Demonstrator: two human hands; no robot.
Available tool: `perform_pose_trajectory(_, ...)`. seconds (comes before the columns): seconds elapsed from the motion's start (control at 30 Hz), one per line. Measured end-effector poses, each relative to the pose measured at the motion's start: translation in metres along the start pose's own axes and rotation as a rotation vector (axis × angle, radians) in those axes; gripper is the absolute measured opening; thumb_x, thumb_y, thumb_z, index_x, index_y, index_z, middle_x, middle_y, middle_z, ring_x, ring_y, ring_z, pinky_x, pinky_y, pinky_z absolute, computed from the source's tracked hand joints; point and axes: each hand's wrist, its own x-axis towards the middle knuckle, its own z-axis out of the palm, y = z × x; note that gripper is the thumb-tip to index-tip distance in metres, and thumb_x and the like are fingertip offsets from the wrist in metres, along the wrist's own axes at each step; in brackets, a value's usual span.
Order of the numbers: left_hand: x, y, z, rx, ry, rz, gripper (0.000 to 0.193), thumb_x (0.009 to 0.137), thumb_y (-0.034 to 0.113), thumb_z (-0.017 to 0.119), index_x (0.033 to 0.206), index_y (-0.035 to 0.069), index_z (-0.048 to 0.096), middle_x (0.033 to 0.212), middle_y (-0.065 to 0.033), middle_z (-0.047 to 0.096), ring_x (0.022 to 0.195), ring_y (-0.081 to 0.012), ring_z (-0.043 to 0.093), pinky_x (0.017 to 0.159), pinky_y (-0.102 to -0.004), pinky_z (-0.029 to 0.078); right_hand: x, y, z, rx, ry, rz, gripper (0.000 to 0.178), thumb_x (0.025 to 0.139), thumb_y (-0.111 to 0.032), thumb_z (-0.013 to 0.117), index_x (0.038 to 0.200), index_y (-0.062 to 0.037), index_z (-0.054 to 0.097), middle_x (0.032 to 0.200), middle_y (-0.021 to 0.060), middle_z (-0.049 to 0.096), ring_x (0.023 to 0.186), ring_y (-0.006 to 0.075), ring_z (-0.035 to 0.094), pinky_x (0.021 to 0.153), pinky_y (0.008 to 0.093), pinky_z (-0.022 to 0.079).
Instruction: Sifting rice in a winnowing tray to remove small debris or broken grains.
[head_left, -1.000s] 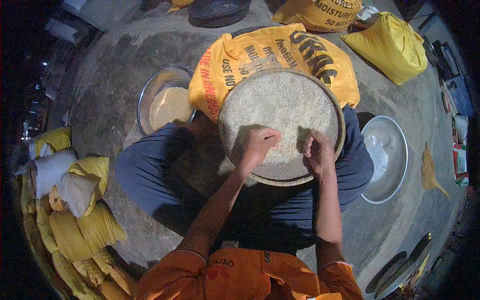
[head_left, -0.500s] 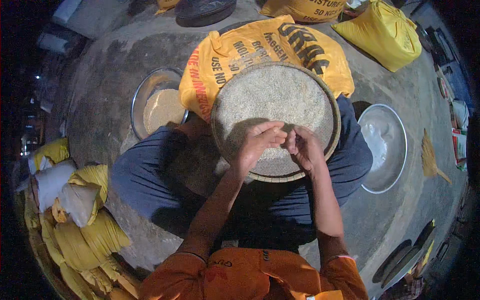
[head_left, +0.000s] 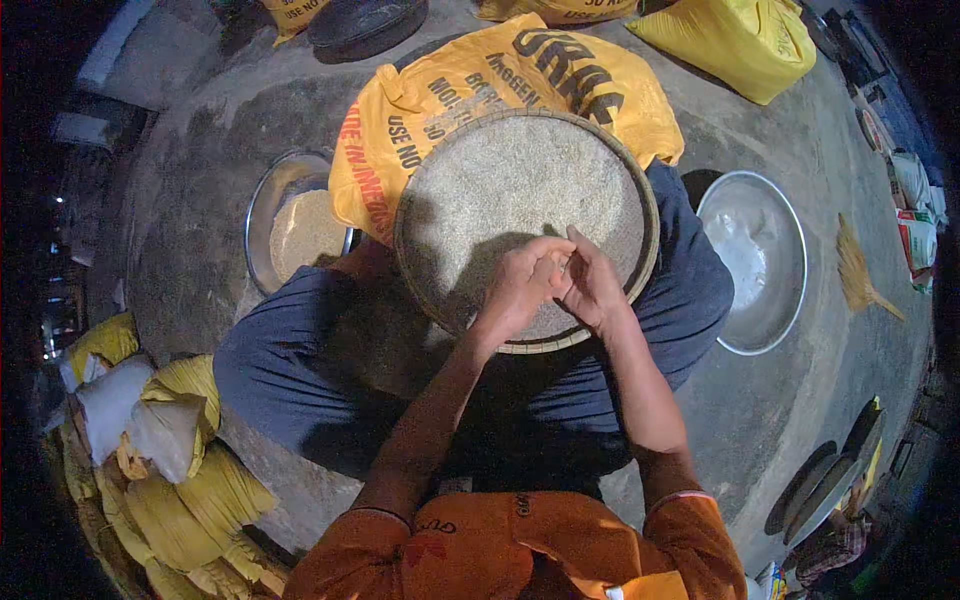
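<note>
Across my lap lies a round woven winnowing tray (head_left: 655, 232), spread with pale grain (head_left: 530, 175) that looks like rice. Above its near part my two hands meet. My left hand (head_left: 520, 288) has its fingers curled inward, touching the right one. My right hand (head_left: 594, 284) is cupped against it, fingers bent and thumb side up. Whatever lies between the fingers is too small or hidden to make out. Under the tray's far edge is an orange-yellow printed sack (head_left: 625, 95).
A metal basin (head_left: 250, 230) with brownish grain (head_left: 305, 230) stands left; a shallow metal basin (head_left: 790, 300) stands right, near a small straw broom (head_left: 857, 265). Several yellow and white sacks (head_left: 170, 420) lie at lower left. A yellow sack (head_left: 735, 45) and a dark round container (head_left: 368, 28) stand farther off.
My hands have come closer together; the right one has turned and cupped against the left. The whole view has shifted slightly, with the tray now appearing a little farther left and up.
</note>
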Motion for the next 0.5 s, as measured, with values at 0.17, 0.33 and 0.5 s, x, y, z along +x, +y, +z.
perform_pose_trajectory(0.17,0.003,-0.007,-0.002,-0.04,0.084,0.107,0.024,0.094,0.006,0.043,0.108,0.002,0.062,0.071,0.0018,0.057,0.06,-0.0048,0.047,0.055,-0.0205,0.041,0.003,0.001,0.011,0.031,0.094,0.001,0.038,0.1,-0.033,0.038,0.091,-0.0016,0.056,0.075,0.0091,0.061,0.062,0.0193,0.059,0.058,0.0311,0.052)
perform_pose_trajectory(0.33,0.005,-0.018,-0.027,0.014,0.16,0.058,0.019,0.092,0.006,0.053,0.107,0.002,0.063,0.077,-0.0006,0.063,0.065,-0.0048,0.053,0.059,-0.0208,0.043,0.001,-0.006,-0.003,0.033,0.035,-0.009,0.039,0.099,-0.033,0.042,0.078,-0.0052,0.057,0.065,0.0039,0.057,0.056,0.014,0.055,0.052,0.0245,0.046)
perform_pose_trajectory(0.5,0.037,-0.073,-0.118,0.665,0.547,0.522,0.015,0.085,0.009,0.062,0.099,0.003,0.063,0.078,-0.0113,0.065,0.071,-0.0251,0.063,0.066,-0.0358,0.049,0.001,-0.006,-0.003,-0.048,0.115,-0.035,0.032,0.098,-0.027,0.044,0.077,-0.0061,0.057,0.065,0.0036,0.056,0.055,0.013,0.052,0.05,0.0242,0.042)
